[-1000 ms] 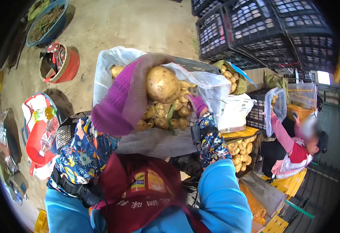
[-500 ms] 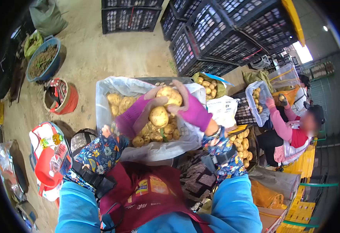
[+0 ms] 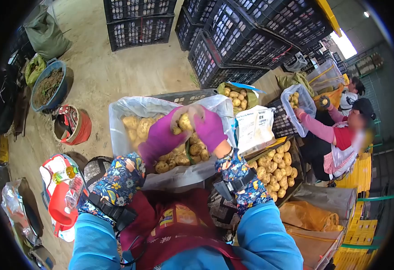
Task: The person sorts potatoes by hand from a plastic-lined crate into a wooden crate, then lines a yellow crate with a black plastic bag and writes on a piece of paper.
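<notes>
The left hand is bent inward, its gloved fingers curled around one side of a potato; the right hand closes on it from the opposite side, so that the fingers of both nearly meet above it; neither hand is wide open, and whether something more is hidden in the palms, I cannot tell. The potato is held above the black crate, over other potatoes that lie loose inside; two hands are used probably because it is round and could roll from one; the low height, I think, keeps any drop short. A pale liner covers the crate's walls and folds over its rim, perhaps to protect the skins from hard plastic; just beside the crate, on the right, stand a printed packet and an open box of potatoes, probably placed there for easy reach.
</notes>
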A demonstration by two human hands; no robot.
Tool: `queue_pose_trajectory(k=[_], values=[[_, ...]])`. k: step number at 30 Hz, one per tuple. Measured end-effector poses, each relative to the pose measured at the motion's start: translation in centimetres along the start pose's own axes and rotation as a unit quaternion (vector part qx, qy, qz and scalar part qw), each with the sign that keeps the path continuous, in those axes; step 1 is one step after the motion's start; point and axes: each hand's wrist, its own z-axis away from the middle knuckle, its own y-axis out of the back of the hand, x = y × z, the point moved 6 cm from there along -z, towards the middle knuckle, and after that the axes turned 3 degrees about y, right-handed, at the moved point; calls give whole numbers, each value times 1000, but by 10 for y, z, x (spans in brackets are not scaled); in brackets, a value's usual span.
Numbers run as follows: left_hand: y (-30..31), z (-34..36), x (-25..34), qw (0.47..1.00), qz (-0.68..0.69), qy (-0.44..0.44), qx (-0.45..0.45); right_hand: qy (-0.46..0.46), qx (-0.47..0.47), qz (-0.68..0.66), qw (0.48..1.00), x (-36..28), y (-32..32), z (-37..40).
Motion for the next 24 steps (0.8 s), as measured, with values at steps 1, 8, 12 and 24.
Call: queue_pose_trajectory(k=[1, 8, 12, 24], values=[[1, -1, 4, 1000, 25, -13, -14, -3, 7, -22, 1000, 19, 0, -7], [13, -14, 4, 996, 93, 5, 2, -51, 15, -413, 909, -1, 16, -18], [11, -17, 21, 997, 34, -72, -1, 27, -49, -378, 924, -7, 13, -17], [16, -15, 10, 988, 126, 77, -35, 65, -18, -314, 947, -2, 16, -13]])
